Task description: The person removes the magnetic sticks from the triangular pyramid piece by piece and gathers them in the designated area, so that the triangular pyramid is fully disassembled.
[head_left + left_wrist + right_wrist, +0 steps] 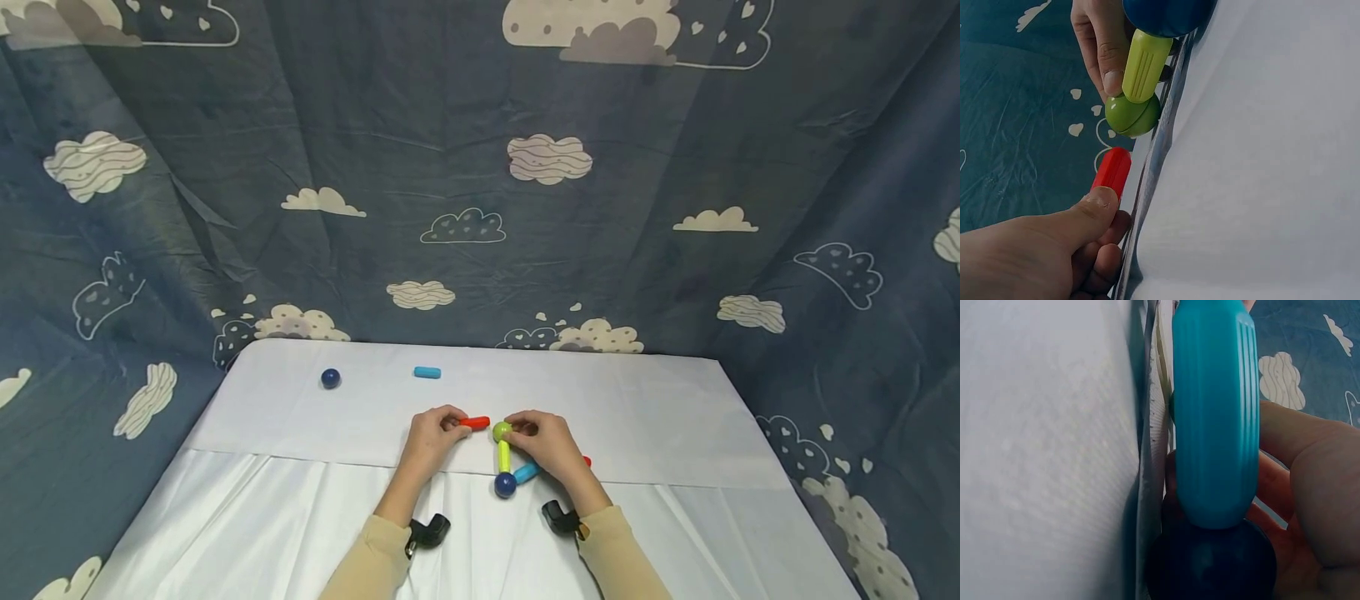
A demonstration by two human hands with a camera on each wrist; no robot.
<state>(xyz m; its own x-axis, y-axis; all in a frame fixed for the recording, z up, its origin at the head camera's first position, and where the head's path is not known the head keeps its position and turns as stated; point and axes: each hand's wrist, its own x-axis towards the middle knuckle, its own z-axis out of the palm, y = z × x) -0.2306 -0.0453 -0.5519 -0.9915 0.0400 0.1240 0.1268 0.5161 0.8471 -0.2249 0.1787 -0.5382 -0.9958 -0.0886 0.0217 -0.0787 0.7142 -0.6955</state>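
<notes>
My left hand [433,437] pinches a red rod [1113,167] between thumb and fingers, its free end pointing at the green ball [1130,117] with a small gap between. My right hand [549,442] holds that green ball by thumb and fingertips. A yellow-green rod [504,456] joins the green ball to a dark blue ball [506,485], from which a light blue rod [527,472] runs beneath the right hand. In the right wrist view this light blue rod meets another dark ball [1212,562] by the palm. Past the right wrist shows a red tip [587,461], the rest hidden.
Farther back on the white-covered table [637,400] lie a loose dark blue ball [331,379] and a light blue rod [427,372]. A dark cloud-patterned cloth [450,150] hangs behind the table and at its sides.
</notes>
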